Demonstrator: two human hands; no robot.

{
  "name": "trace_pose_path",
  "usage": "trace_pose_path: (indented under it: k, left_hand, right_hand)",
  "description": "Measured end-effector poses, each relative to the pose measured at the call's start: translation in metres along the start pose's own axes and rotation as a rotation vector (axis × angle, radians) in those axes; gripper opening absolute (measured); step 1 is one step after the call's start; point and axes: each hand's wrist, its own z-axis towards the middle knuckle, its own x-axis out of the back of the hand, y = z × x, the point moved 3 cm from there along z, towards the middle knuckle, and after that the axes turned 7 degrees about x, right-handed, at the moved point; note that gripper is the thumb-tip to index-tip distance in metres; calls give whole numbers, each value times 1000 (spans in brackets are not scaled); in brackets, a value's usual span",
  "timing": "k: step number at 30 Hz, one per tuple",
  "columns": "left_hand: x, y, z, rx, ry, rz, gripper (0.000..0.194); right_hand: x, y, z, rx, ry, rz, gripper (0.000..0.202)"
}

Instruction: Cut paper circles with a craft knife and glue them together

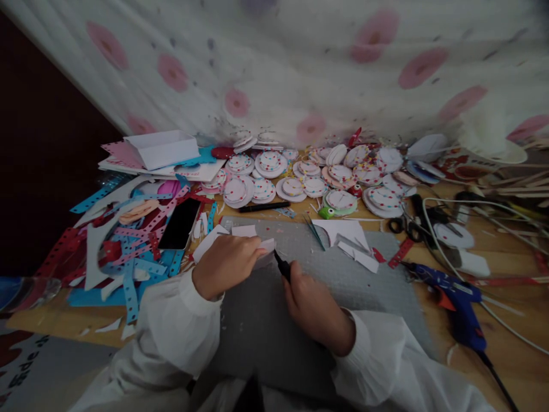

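My left hand (229, 263) is closed, pinching a small white piece of card (266, 246) between thumb and fingers. My right hand (315, 306) is wrapped around a black-handled craft knife (283, 266), whose tip lies close beside that card; whether it touches I cannot tell. Both hands are over a grey cutting mat (261, 326). More white card (243, 230) sits behind my left hand. Farther back on the mat are a pair of tweezers (315, 232), a cut white sheet (343, 233) and a narrow white strip (358, 257).
Coloured paper scraps (128, 246) and a phone (180, 223) crowd the left. Along the back stand several layered paper discs with coloured dots (270, 164) and a white box (163, 150). On the right are a blue glue gun (461, 306), black-handled scissors (405, 226) and a white cable (446, 260).
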Motion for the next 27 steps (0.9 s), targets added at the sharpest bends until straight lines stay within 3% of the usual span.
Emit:
trace_pose_path:
  k: [19,27]
  left_hand:
    - [1,1,0,-21,-13,-17,27]
    - [-2,-10,3,8,-28,-75,29]
  right_hand:
    - [-13,4,2,19,-30,-42,12]
    - [-19,12,5,0,61,110,13]
